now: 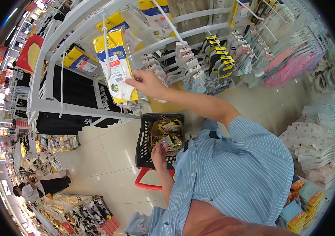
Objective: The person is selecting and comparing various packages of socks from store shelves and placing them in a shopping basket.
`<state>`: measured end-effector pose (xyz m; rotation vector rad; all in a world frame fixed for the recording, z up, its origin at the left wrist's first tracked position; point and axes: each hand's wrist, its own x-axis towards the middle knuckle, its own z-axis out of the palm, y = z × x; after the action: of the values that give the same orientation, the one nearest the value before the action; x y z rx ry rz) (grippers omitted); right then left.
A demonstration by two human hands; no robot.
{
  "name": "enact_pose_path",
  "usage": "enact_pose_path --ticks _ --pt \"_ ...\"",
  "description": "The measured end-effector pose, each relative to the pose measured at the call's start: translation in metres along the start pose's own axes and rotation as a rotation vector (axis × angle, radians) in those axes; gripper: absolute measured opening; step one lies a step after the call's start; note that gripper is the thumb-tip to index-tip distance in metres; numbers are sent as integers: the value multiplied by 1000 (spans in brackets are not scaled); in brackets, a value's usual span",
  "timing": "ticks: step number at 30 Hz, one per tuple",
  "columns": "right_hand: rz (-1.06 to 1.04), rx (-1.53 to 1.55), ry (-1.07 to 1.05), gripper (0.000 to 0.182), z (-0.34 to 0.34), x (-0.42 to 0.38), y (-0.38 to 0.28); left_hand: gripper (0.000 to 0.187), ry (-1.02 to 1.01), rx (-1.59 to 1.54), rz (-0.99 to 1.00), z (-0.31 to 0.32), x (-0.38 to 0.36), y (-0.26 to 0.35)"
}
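My right hand point(148, 83) reaches out to a display rack and pinches the right edge of a clear-and-yellow package point(115, 67). The package has a white price label and something white inside, and a white metal hook passes in front of it. Low over a black shopping basket point(140, 141) is my left hand point(159, 154), its fingers closed at a small pale piece I cannot make out. Packaged items with yellow and grey labels point(169, 126) lie in the basket among tan strands. A red handle point(140, 184) hangs at the basket's near side.
More yellow packages point(81, 59) hang on the white rack point(85, 109). Small carded goods point(218, 55) and pastel clothes point(289, 63) line the rack to the right. Hanging garments point(313, 145) stand close on my right. Another person point(41, 188) is across the tiled floor point(112, 157).
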<state>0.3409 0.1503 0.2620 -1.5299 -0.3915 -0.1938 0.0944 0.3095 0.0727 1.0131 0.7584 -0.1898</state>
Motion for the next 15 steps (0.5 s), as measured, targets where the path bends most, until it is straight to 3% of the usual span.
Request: enact_pose_path --ticks 8,11,15 --pt "53 73 34 27 -9 25 25 23 8 -7 -13 5 -6 0" --pt "117 -247 15 37 -26 46 21 23 0 -25 -16 3 -3 -9" --pt "175 -159 6 39 -33 68 50 21 29 -46 5 -1 -8 -10"
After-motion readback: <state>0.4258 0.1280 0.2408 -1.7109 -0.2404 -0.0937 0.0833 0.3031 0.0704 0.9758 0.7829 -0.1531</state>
